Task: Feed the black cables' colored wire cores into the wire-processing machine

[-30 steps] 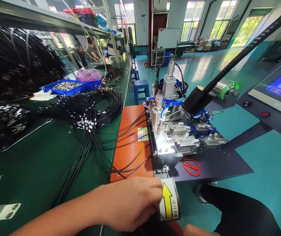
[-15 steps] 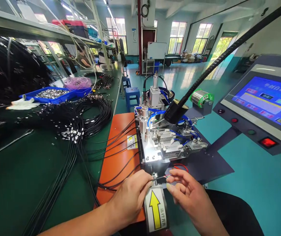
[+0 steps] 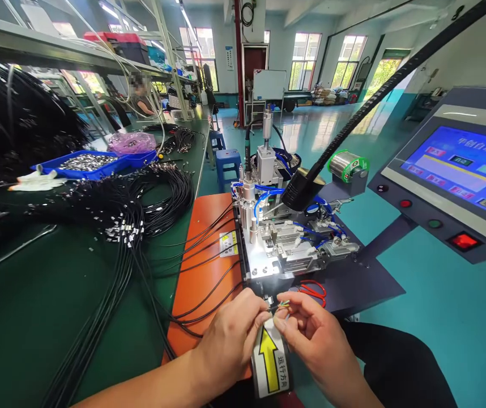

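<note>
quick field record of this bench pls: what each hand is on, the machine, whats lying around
left hand: pinches a thin cable end at the front of the machine
right hand: fingertips on the cable's coloured wire tips
machine: metal fixture with blue tubing, on an orange plate
arrow label: yellow arrow, between the hands
scissors: red handles, beside the fixture
black cables: bundle on the green bench
touchscreen: lit, at right
</note>
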Demonstrator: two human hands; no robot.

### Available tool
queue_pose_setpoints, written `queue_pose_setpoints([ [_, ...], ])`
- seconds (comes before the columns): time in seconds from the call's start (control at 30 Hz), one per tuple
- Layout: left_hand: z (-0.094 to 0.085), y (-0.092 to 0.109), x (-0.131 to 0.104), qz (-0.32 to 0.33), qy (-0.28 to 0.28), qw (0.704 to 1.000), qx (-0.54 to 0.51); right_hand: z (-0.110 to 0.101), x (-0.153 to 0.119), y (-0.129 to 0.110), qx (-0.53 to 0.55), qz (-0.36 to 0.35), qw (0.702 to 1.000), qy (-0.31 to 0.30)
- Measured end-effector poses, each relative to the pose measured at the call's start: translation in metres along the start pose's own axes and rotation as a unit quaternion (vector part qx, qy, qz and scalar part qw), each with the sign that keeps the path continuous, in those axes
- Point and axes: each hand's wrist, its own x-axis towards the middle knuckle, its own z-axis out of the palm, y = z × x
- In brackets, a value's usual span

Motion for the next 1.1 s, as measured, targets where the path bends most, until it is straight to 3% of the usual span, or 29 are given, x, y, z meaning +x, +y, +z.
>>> queue_pose_setpoints([
  [0.2,-0.003,0.0,0.006,-0.033,-0.022,0.999,0.009,-0.004,-0.003,0.01,-0.084,-0.024,0.994,0.066],
  [0.37,-0.001,-0.002,0.007,-0.007,-0.012,1.0,0.028,0.0,-0.005,0.018,-0.166,-0.109,0.972,0.123],
  [0.5,-0.002,-0.002,0.008,0.055,0.019,0.997,0.041,0.002,-0.004,0.024,-0.194,-0.176,0.958,0.115],
  [0.67,-0.002,-0.001,0.008,0.035,0.016,0.998,0.041,0.001,-0.005,0.029,-0.22,-0.214,0.947,0.091],
  [0.9,0.002,-0.004,0.004,0.003,0.009,1.0,0.012,0.002,-0.006,0.029,-0.232,-0.211,0.944,0.101],
  [1.0,0.003,-0.004,0.003,0.0,0.008,1.0,0.006,0.001,-0.004,0.022,-0.192,-0.165,0.962,0.1],
  [1.1,0.003,-0.005,0.003,0.01,0.007,1.0,0.004,-0.002,0.002,0.011,-0.13,-0.1,0.985,0.061],
])
